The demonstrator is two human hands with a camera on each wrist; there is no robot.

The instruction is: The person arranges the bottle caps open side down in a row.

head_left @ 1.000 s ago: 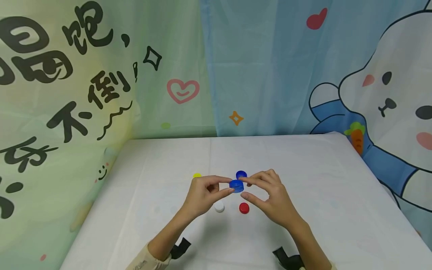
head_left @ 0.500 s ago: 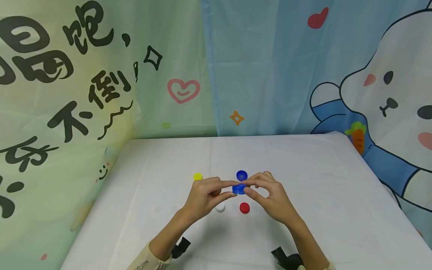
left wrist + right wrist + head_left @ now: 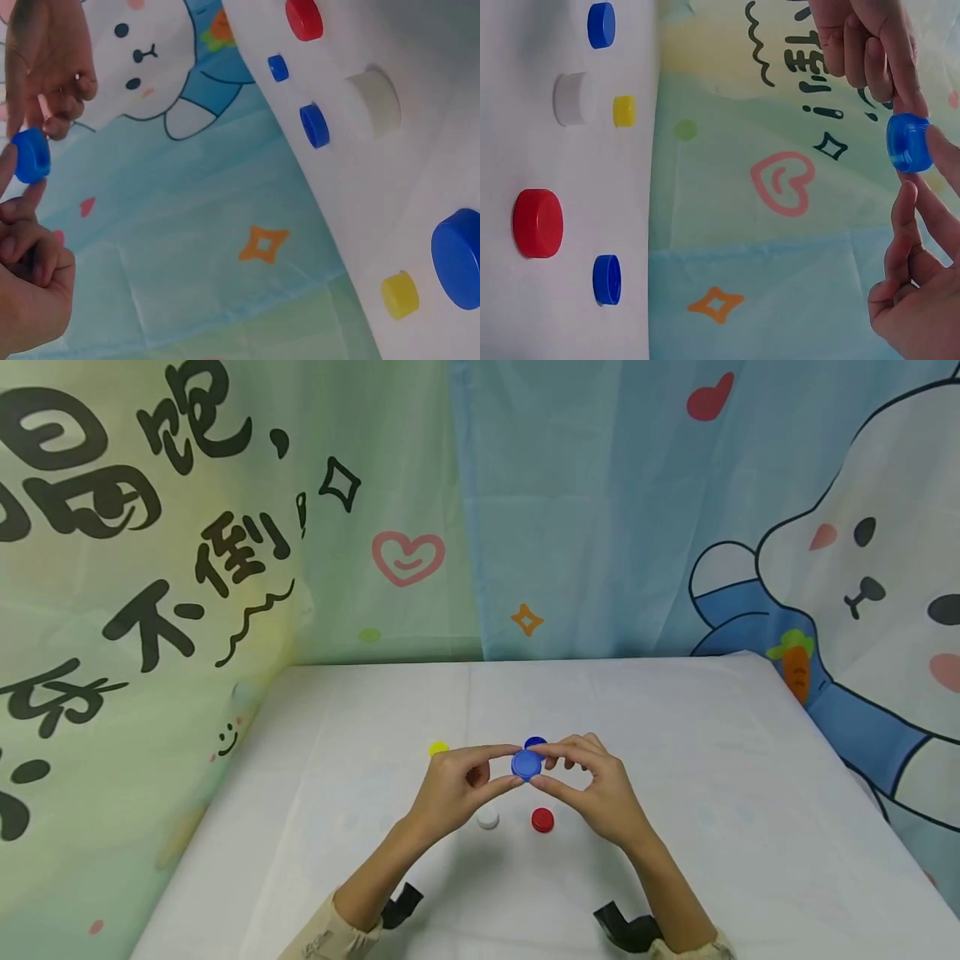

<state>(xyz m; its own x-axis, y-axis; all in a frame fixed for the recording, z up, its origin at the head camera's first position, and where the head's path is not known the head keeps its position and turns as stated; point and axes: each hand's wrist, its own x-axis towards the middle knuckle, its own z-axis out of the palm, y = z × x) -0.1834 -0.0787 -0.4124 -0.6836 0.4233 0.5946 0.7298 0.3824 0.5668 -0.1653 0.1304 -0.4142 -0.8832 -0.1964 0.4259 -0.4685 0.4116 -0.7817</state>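
Note:
A blue bottle cap is held up above the table between both hands, its round flat face turned to the head view. My left hand pinches it from the left with thumb and index finger. On the other side, my right hand pinches its right edge with thumb and index finger. The right wrist view shows the clear-edged side of the blue cap between the fingertips. Behind the hands, another blue cap lies partly hidden on the table.
On the white-covered table lie a yellow cap, a white cap and a red cap. The left wrist view shows more blue caps, including a nearer one. A printed curtain hangs behind.
The right thumb and index finger have closed onto the held cap, which earlier the left hand gripped. The cap has tilted from side-on to face-on and risen slightly.

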